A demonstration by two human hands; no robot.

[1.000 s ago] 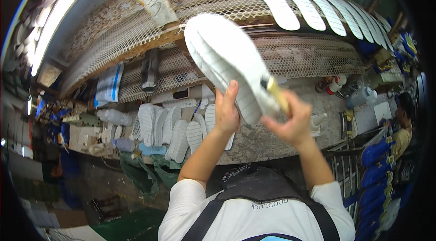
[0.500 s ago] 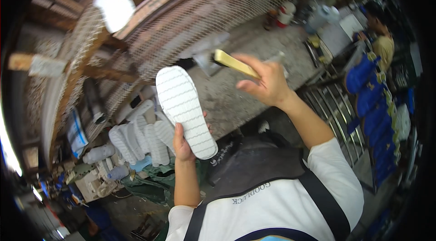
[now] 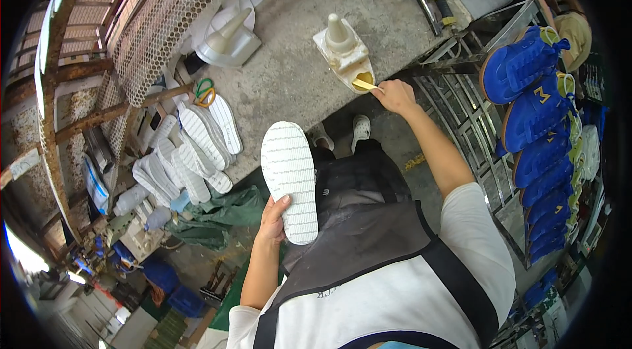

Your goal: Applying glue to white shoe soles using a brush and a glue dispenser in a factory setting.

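My left hand grips a white shoe insole near its lower end, thumb on the face. Wavy grey lines run across the insole, which stands upright in front of my apron. In my right hand is a brush with a flat yellow handle. Its far end dips into the mouth of a stained white glue container with a cone on top, at the bench's near edge. The bristles are hidden inside the mouth.
On the concrete bench lie several white insoles, scissors and a second coned container. A metal rack and blue shoes stand at right, near another person. Wire mesh borders the left.
My right hand has brought the brush from beside the insole to the container's mouth. The left hand still holds the insole, now more upright. The view has tilted and shifted.
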